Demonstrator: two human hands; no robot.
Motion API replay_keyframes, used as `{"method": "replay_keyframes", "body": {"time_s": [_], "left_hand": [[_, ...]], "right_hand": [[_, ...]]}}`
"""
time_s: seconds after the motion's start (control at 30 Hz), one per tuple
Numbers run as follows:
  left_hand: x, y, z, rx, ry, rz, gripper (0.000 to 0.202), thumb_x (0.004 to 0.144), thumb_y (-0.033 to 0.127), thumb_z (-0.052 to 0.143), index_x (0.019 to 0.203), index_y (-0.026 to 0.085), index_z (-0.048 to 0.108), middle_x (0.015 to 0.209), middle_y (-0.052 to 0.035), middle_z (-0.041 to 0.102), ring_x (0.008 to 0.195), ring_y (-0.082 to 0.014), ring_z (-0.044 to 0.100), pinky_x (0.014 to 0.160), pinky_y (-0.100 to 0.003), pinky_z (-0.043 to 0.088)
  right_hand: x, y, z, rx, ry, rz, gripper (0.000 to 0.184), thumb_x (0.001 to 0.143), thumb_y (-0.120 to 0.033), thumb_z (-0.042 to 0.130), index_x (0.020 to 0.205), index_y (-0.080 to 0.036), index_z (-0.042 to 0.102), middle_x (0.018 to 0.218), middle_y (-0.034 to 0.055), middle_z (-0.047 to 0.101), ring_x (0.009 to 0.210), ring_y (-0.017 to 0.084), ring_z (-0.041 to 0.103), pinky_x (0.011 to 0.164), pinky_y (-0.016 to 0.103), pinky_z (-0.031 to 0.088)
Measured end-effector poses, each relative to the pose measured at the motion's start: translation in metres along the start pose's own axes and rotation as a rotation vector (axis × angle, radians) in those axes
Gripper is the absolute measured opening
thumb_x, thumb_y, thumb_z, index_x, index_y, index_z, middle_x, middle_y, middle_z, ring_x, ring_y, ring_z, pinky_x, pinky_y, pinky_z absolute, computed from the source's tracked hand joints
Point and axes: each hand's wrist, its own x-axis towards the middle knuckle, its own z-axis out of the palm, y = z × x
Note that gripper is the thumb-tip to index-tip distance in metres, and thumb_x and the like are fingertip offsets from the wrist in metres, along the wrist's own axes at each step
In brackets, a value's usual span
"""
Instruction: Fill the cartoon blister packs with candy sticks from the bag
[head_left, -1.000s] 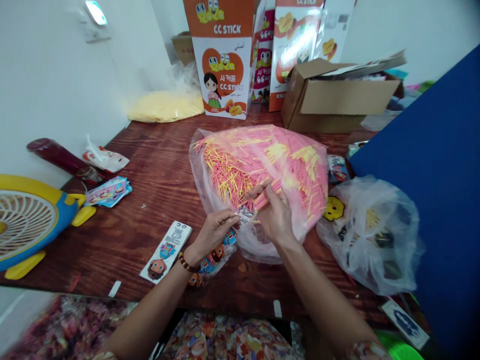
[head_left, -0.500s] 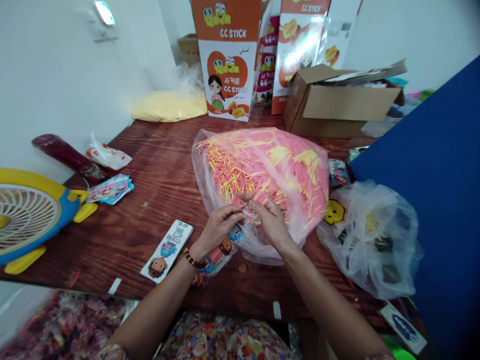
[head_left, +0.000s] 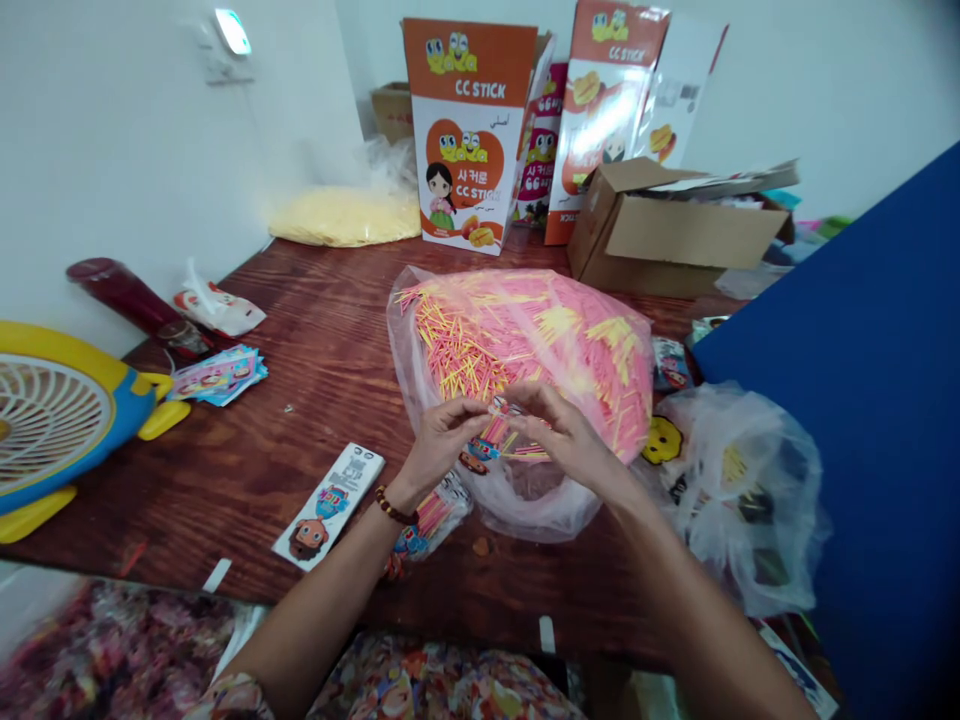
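Both forearms are bare from the hands back toward the body. Just behind the left hand [head_left: 439, 440], round the wrist, sits a single-strand bracelet of small round brown and dark-red beads [head_left: 390, 507], close-fitting and glossy. The right hand [head_left: 570, 440] and its wrist are bare. Far back from the left hand, at the elbow, starts a loose fabric sleeve with a busy floral print [head_left: 225, 697] in pink, cream and orange. Below both hands, across the lap, lies a printed garment of many-coloured flowers [head_left: 450, 685], red, blue, yellow and white on a dark ground.
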Motion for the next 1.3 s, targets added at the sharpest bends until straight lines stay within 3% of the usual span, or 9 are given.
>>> {"method": "replay_keyframes", "body": {"time_s": [0.1,0.3,0.47,0.6,0.73,0.87,1.07,1.2,1.3], "left_hand": [[0.001,0.004,-0.003,0.004,0.004,0.044,0.017,0.081,0.033,0.071,0.085,0.017,0.074,0.084,-0.0028,0.069,0.080,-0.0144,0.061,0.078,-0.027,0.049],[0.000,0.006,-0.007,0.010,0.086,0.078,0.014,0.080,0.030,0.072,0.082,0.017,0.076,0.086,-0.0037,0.071,0.082,-0.0154,0.062,0.078,-0.028,0.050],[-0.001,0.003,-0.016,-0.167,0.004,-0.119,0.030,0.075,0.034,0.077,0.099,0.017,0.074,0.092,-0.0043,0.073,0.079,-0.0133,0.063,0.075,-0.027,0.049],[-0.008,0.002,-0.022,-0.168,-0.113,-0.294,0.031,0.066,0.031,0.084,0.087,0.012,0.071,0.078,-0.0019,0.068,0.070,-0.0111,0.059,0.069,-0.025,0.047],[-0.016,0.006,-0.025,-0.105,-0.084,-0.282,0.025,0.069,0.030,0.081,0.080,0.012,0.067,0.076,0.0002,0.063,0.068,-0.0098,0.056,0.066,-0.023,0.044],[-0.025,0.010,-0.035,-0.015,-0.087,-0.255,0.023,0.073,0.031,0.077,0.079,0.013,0.065,0.073,0.0018,0.060,0.066,-0.0091,0.052,0.065,-0.022,0.041],[-0.046,0.013,-0.055,0.037,-0.153,-0.303,0.032,0.075,0.033,0.077,0.099,0.015,0.068,0.093,-0.0031,0.069,0.082,-0.0142,0.060,0.076,-0.025,0.046],[-0.059,0.009,-0.066,0.096,-0.108,-0.361,0.028,0.072,0.035,0.077,0.088,0.013,0.069,0.083,-0.0022,0.069,0.074,-0.0141,0.059,0.072,-0.025,0.046],[-0.065,0.010,-0.073,0.155,-0.133,-0.387,0.026,0.072,0.036,0.076,0.082,0.013,0.069,0.077,-0.0014,0.067,0.069,-0.0138,0.058,0.069,-0.026,0.045]], "right_hand": [[0.002,0.002,-0.003,-0.061,0.051,0.026,0.020,0.086,-0.041,0.065,0.083,-0.021,0.067,0.077,0.0007,0.066,0.075,0.017,0.060,0.071,0.029,0.048],[0.011,0.009,0.000,-0.015,0.112,0.058,0.023,0.080,-0.041,0.069,0.070,-0.020,0.068,0.062,-0.0025,0.059,0.061,0.014,0.051,0.057,0.026,0.040],[0.016,0.009,0.005,0.142,0.136,0.153,0.025,0.077,-0.045,0.071,0.070,-0.021,0.069,0.064,-0.0005,0.064,0.060,0.015,0.056,0.054,0.027,0.042],[0.016,0.016,0.014,0.238,0.185,0.222,0.028,0.071,-0.046,0.076,0.065,-0.020,0.066,0.059,-0.0015,0.060,0.055,0.014,0.055,0.052,0.027,0.046],[0.017,0.022,0.023,0.355,0.137,0.295,0.029,0.069,-0.047,0.078,0.076,-0.021,0.068,0.069,-0.0015,0.064,0.058,0.014,0.059,0.052,0.028,0.051],[0.021,0.020,0.033,0.342,0.072,0.269,0.030,0.067,-0.044,0.079,0.081,-0.021,0.066,0.068,-0.0047,0.059,0.054,0.010,0.053,0.046,0.023,0.046],[0.018,0.024,0.059,0.342,0.014,0.248,0.025,0.073,-0.043,0.073,0.077,-0.019,0.066,0.069,-0.0022,0.062,0.059,0.011,0.058,0.047,0.021,0.044],[0.014,0.028,0.074,0.373,-0.028,0.278,0.025,0.075,-0.041,0.072,0.088,-0.020,0.066,0.076,-0.0012,0.065,0.064,0.013,0.062,0.048,0.022,0.044],[0.014,0.029,0.080,0.310,-0.043,0.263,0.019,0.075,-0.037,0.069,0.082,-0.020,0.067,0.069,-0.0027,0.061,0.057,0.011,0.056,0.048,0.023,0.043]]}}
